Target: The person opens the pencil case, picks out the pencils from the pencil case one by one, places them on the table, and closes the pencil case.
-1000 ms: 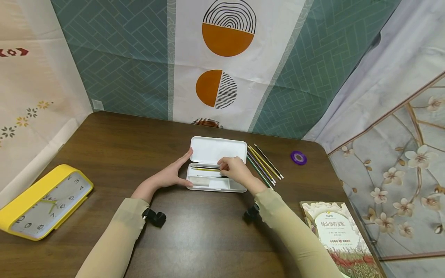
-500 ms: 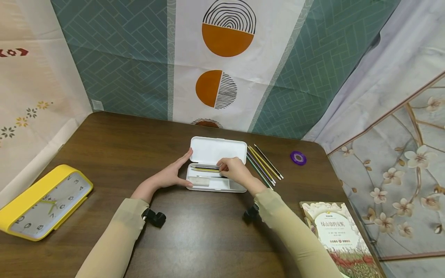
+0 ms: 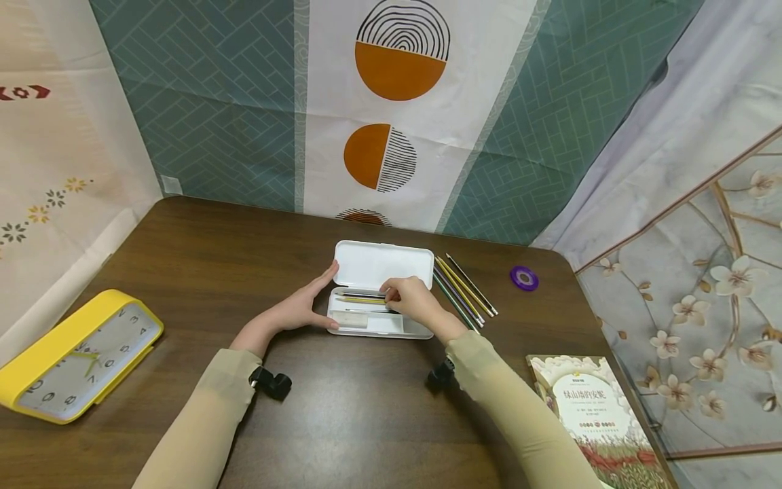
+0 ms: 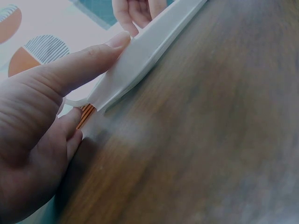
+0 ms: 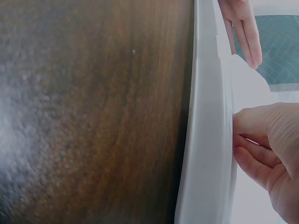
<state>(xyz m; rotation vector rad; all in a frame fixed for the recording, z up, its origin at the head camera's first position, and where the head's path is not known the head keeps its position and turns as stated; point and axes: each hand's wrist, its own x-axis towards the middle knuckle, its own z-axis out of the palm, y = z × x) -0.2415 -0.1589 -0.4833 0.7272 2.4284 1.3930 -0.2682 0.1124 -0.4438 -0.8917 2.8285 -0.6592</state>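
A white pencil case (image 3: 391, 263) lies open on the table, lid folded back. My left hand (image 3: 296, 309) spans its left end with straight fingers, the thumb touching the front corner and a fingertip by the lid. Inside the tray are a few pencils (image 3: 362, 299), a thin dark-ended tool (image 3: 373, 311) and a whitish eraser (image 3: 350, 319). My right hand (image 3: 414, 297) reaches into the tray with curled fingers, pinching the right end of a yellow pencil. In the right wrist view, the case wall (image 5: 205, 130) hides the fingertips of my right hand (image 5: 268, 144).
Several loose pencils (image 3: 467, 288) lie right of the case. Farther right is a purple ring-shaped item (image 3: 524, 277). A book (image 3: 595, 407) lies at the front right, and a yellow clock (image 3: 85, 356) stands at the left. Patterned cloth (image 3: 244, 102) hangs behind the brown table (image 3: 348, 407).
Hardly anything differs. My right fingers have shifted very slightly left within the tray; the left hand and the case stay in place.
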